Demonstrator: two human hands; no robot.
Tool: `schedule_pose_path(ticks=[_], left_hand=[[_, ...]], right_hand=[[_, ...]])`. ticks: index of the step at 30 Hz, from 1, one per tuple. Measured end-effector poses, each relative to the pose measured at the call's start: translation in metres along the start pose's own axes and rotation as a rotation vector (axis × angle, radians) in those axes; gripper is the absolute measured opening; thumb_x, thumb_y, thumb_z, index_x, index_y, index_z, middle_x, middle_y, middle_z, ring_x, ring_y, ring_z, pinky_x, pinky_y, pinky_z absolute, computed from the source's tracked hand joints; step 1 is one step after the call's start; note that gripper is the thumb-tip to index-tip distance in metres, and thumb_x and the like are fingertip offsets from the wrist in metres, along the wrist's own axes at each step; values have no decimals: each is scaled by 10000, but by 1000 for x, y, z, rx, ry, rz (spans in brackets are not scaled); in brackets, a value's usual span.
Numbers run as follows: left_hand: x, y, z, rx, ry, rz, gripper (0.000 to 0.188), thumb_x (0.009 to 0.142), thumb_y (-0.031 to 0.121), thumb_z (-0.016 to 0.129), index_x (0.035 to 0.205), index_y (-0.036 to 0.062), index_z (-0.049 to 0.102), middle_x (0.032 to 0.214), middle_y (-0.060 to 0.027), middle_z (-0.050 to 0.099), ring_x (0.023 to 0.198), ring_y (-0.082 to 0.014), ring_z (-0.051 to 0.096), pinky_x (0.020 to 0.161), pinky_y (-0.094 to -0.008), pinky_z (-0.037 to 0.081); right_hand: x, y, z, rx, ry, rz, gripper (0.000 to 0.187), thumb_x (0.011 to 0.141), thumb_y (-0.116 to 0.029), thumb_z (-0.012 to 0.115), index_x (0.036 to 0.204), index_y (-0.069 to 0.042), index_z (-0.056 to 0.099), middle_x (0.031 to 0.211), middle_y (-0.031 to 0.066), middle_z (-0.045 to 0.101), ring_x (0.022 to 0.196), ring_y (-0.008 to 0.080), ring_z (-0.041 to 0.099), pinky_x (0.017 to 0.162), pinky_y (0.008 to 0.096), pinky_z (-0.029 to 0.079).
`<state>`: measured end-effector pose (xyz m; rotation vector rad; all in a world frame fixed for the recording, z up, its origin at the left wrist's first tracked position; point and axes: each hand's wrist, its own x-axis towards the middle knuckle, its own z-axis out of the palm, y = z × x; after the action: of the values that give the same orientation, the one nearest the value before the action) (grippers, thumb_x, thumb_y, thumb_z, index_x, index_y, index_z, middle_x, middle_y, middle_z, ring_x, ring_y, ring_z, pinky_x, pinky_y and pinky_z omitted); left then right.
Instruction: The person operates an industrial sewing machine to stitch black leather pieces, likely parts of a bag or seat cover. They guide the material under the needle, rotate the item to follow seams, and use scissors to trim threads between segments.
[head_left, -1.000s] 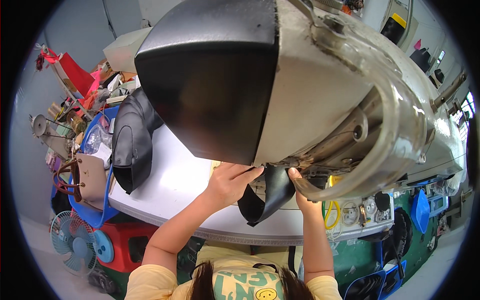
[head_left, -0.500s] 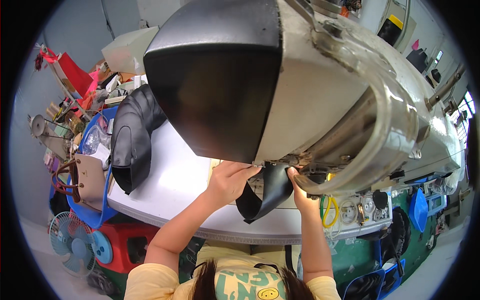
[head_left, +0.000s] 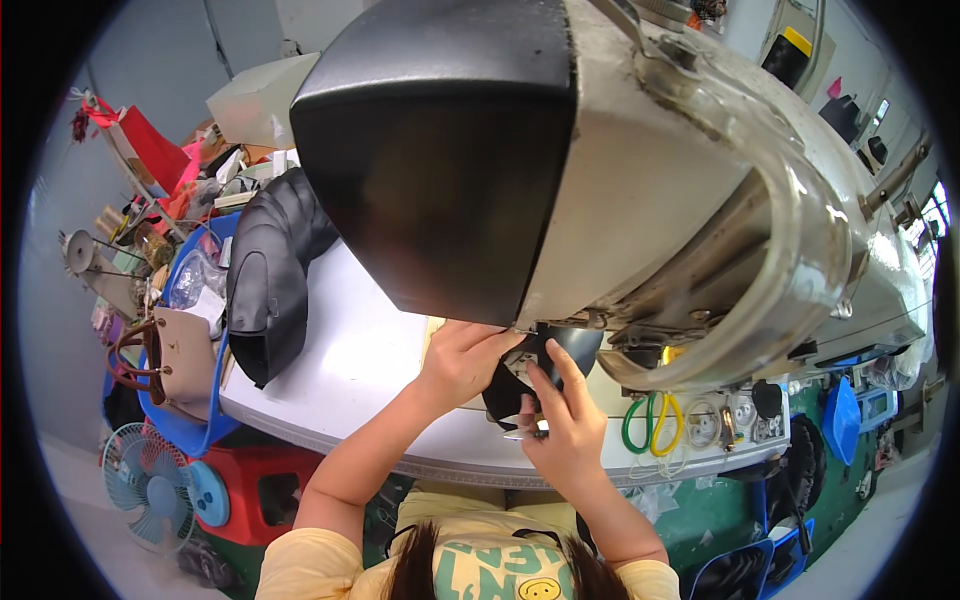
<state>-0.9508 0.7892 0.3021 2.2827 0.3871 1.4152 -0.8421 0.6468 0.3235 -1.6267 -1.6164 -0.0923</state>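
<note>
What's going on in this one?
A person sits at what looks like a sewing machine, both hands at a black piece beneath its head. The left hand is at the piece's left side; the right hand has its index finger over the piece, with something small and shiny by its curled fingers, too unclear to name. More black, curved material lies on the white table, to the left.

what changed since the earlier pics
The right hand let go of the smooth black flexible strip's right edge, moving left and toward the person; a small shiny metal object now shows by its fingers. The left hand stayed near the strip's upper left.
</note>
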Motion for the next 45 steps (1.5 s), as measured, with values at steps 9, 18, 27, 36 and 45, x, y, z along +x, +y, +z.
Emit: schedule_pose_path(ticks=[9, 18, 27, 36, 45], left_hand=[[-7, -11, 6, 73, 2, 40, 204, 595, -14, 656, 798, 0, 656, 857, -94, 654, 810, -255, 628, 689, -352, 503], [18, 25, -8, 287, 109, 200, 155, 627, -17, 667, 780, -1, 649, 820, -75, 644, 799, -247, 614, 690, -358, 497], [19, 37, -7, 390, 121, 204, 123, 647, -14, 667, 765, -4, 636, 785, -62, 613, 804, -232, 595, 688, -351, 481], [17, 50, -6, 502, 80, 170, 179, 666, -17, 658, 844, -1, 644, 845, -69, 612, 810, -229, 598, 705, -342, 472], [-61, 0, 9, -201, 436, -531, 442, 805, 3, 587, 1234, 4, 480, 1160, -117, 549, 1115, -285, 511, 963, -418, 407]], right_hand=[[14, 0, -16, 126, -32, -13, 422, 665, 110, 602, 1062, -28, 631, 1245, 139, 557, 807, 241, 652, 603, 282, 541], [16, 17, -19, 84, -55, -63, 461, 645, 143, 568, 1068, -27, 636, 1233, 123, 577, 750, 199, 639, 561, 258, 513], [16, 35, -17, 71, -41, -102, 640, 546, 184, 509, 1121, -68, 638, 1257, 98, 571, 703, 132, 578, 526, 208, 465], [15, 70, -13, 107, -121, -51, 697, 582, 231, 442, 1181, -80, 616, 1263, 71, 563, 818, 99, 558, 563, 192, 431], [16, 27, -27, -56, 112, -271, 441, 618, 85, 635, 1027, -73, 676, 1095, 75, 633, 596, 168, 549, 506, 242, 450]])
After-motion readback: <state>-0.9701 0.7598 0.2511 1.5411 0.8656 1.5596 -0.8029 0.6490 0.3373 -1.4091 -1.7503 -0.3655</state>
